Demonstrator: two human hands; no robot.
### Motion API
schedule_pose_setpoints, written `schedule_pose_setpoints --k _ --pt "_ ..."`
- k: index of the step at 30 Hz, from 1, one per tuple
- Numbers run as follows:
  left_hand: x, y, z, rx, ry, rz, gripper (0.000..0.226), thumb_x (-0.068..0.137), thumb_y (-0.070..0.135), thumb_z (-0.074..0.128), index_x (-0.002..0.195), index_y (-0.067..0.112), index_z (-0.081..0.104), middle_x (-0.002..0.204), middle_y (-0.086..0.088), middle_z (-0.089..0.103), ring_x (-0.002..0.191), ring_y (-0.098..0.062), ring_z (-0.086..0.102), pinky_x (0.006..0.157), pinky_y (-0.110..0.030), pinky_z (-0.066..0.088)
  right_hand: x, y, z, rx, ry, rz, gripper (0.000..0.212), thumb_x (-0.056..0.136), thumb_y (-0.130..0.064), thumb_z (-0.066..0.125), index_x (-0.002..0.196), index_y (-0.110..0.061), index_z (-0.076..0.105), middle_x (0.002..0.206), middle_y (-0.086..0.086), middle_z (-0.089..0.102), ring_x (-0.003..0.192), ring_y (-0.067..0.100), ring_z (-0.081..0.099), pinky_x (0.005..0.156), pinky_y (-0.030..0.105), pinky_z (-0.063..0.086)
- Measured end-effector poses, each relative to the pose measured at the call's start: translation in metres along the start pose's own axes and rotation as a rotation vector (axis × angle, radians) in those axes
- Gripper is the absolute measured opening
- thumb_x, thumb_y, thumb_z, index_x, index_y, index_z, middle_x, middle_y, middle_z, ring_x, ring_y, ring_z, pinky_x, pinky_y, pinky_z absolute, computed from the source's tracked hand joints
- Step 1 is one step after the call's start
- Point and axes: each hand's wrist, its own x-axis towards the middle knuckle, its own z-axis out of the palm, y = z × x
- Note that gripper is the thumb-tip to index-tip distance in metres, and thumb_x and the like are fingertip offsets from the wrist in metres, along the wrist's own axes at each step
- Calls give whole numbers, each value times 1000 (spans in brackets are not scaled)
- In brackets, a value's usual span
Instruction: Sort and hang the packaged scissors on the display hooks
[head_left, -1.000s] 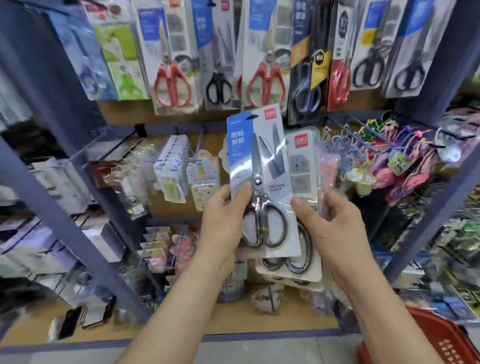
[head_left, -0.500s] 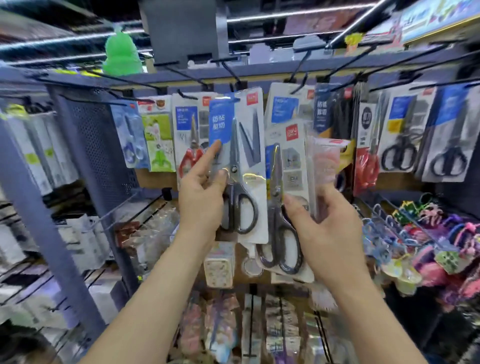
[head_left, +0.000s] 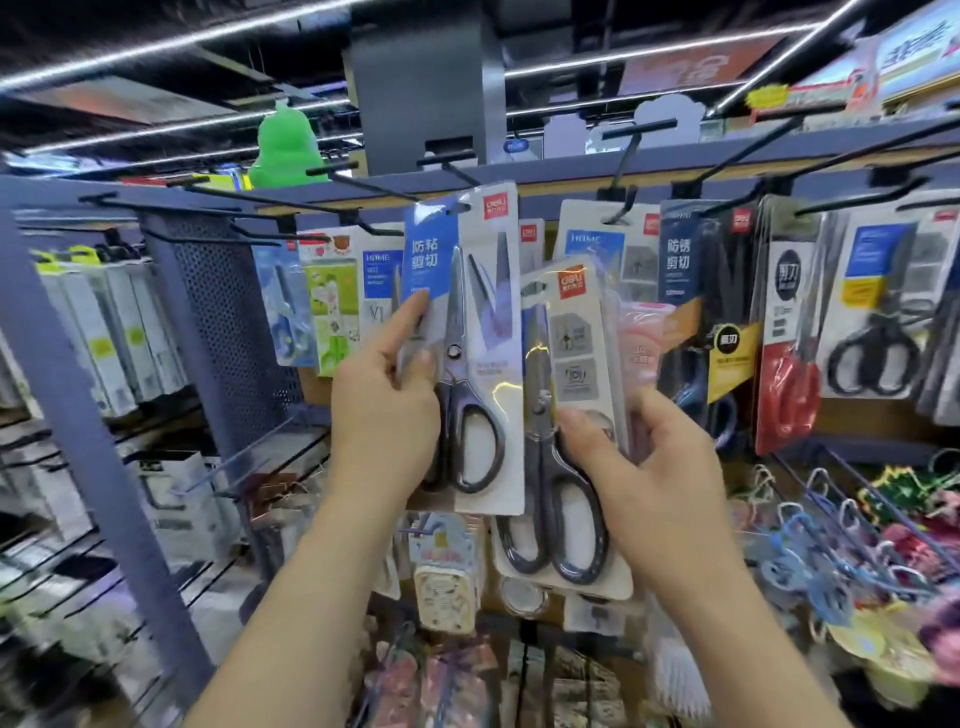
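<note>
My left hand (head_left: 387, 410) grips a blue-and-white scissors pack (head_left: 485, 291) with black handles, held upright. Its hang hole is level with the tip of a black display hook (head_left: 447, 163) on the top rail. My right hand (head_left: 654, 467) holds a second white scissors pack (head_left: 571, 374) with large dark handles, together with a pink pack (head_left: 644, 338) behind it. Whether the blue pack's hole is on the hook I cannot tell.
More scissors packs (head_left: 867, 312) hang on hooks along the top rail to the right, and smaller packs (head_left: 332, 301) to the left. A blue perforated upright (head_left: 234, 338) stands at left. Colourful trinkets (head_left: 857, 545) hang on lower hooks at right.
The view has tilted up from the lower shelves to the top rail. Both hands have risen, and the blue pack's top has come up to the black hook.
</note>
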Motion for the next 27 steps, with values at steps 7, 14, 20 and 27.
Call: schedule_pose_setpoints --k 7,14,20,27 --pt "8 15 -21 369 -120 90 50 100 18 50 145 39 43 132 20 53 97 -3 63 84 -19 42 -2 -7 4 -1 39 52 5 88 -25 70 91 -29 69 84 -19 75 78 -1 69 65 12 50" --pt "39 12 -32 169 -355 -30 42 98 21 54 139 33 52 57 15 52 40 -4 44 40 -23 35 -2 -22 9 0 29 108 7 89 -30 69 91 -24 71 81 -11 75 74 4 69 64 20 48" --pt "60 -14 -10 496 -328 83 52 100 25 50 149 37 37 126 -8 65 80 -23 63 72 -35 49 -4 -11 12 -210 201 72 6 89 -34 69 89 -28 67 79 -17 72 73 -1 65 64 21 48" --pt "68 -25 34 1058 -464 219 92 89 4 56 157 18 -4 111 -18 59 82 -32 56 62 -38 42 -8 -6 -8 -241 321 -7 7 87 -30 72 85 -31 65 80 -23 69 69 -4 62 59 9 43"
